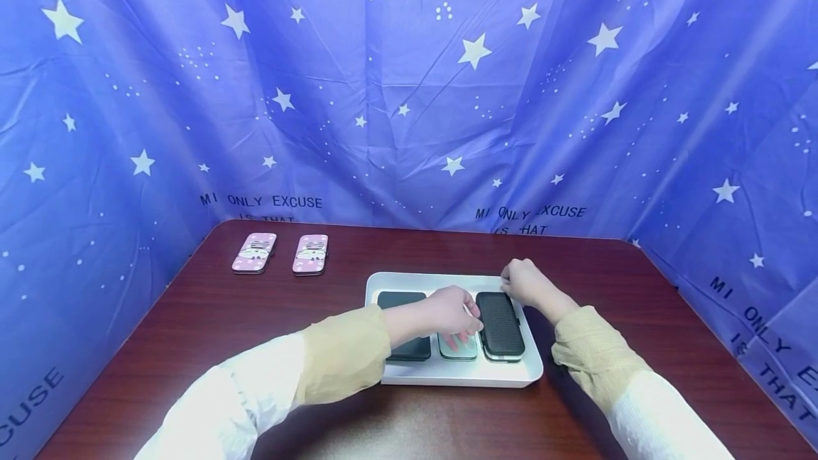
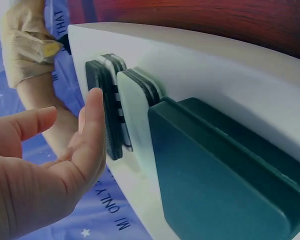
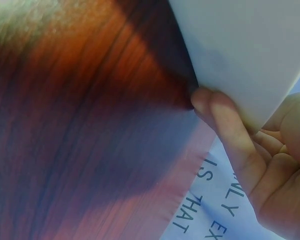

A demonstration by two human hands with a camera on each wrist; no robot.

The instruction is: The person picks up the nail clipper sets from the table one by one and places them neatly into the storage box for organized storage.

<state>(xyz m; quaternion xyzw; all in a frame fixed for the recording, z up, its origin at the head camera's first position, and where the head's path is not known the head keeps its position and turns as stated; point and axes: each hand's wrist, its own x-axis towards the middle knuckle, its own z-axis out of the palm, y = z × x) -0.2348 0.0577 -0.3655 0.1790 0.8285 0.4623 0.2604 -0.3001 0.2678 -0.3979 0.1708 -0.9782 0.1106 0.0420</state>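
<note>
Blue star-printed curtain (image 1: 371,41) hangs behind and on both sides of your reddish-brown wood-grain desk (image 1: 185,332). Your left hand (image 1: 452,309) is relaxed, thumb parted from loosely extended fingers, positioned over the mint-green case (image 1: 465,352). Its fingertips lie close to the black mesh-textured case (image 1: 500,324); contact cannot be confirmed. Your right hand (image 1: 527,282) grips the far right corner of the white tray (image 1: 460,377), fingers curled at the outer side. All three cases sit inside this tray in a row: mint-green in the middle, black at right, and a dark green case (image 1: 409,351) at left, partly hidden by your left wrist. Farther out, well apart from the tray, two pink spotted cases (image 1: 310,254) lie side by side near the desk's far left corner, not touching each other.
</note>
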